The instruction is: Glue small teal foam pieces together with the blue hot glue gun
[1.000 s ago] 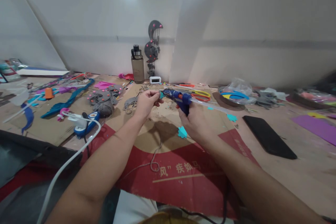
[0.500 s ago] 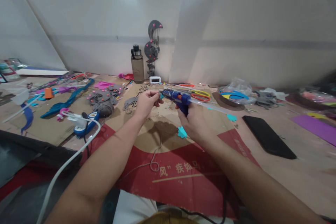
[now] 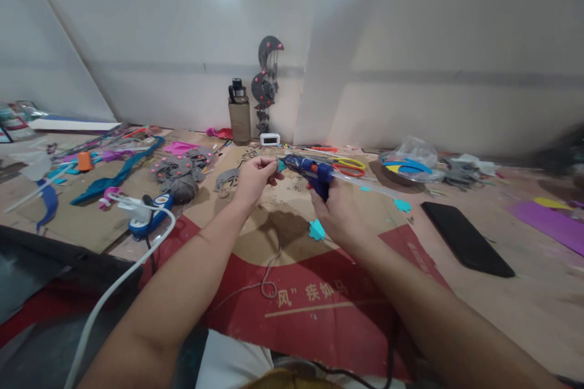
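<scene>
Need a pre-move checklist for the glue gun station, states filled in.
1. Glue gun gripped in the right hand: ok.
2. Teal piece in the left hand: ok, it appears pinched at the fingertips, mostly hidden.
3. Nozzle well away from the left fingers: not ok, it sits very close; contact can't be made out.
4. Glue stick in place: ok, it sticks out of the gun's rear.
5. Glue flowing: cannot tell, too small to see.
6. Cardboard free of loose strands: not ok, gray yarn lies looped on it.
</scene>
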A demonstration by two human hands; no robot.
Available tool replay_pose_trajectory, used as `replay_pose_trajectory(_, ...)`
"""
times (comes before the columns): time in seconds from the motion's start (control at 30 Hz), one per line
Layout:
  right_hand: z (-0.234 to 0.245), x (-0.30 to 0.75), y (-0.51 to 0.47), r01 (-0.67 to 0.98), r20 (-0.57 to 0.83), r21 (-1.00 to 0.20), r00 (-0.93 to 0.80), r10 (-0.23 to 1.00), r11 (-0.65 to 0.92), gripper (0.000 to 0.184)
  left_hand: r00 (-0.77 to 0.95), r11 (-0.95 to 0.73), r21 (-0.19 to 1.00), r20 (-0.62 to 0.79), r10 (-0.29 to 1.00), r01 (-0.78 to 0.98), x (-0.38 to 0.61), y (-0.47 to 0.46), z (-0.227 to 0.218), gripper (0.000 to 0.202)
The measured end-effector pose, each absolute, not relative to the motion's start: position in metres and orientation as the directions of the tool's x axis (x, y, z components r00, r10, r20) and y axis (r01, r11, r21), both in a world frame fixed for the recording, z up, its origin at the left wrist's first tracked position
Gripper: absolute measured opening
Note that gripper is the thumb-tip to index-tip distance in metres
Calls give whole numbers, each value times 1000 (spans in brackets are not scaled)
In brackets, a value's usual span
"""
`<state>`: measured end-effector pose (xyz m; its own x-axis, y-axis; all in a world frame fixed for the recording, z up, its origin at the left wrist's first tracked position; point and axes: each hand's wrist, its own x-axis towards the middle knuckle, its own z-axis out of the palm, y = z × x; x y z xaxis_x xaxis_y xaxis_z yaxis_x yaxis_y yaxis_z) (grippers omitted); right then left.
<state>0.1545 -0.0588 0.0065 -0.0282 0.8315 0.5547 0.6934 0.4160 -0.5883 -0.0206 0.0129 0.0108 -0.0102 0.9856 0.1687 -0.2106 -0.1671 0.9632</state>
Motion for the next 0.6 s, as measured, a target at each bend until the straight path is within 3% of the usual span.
replay_pose_trajectory(0.6, 4, 154, -58, 715, 569, -557, -41, 821, 422, 27, -11, -164, 963, 166, 986, -212, -20, 11, 13, 16)
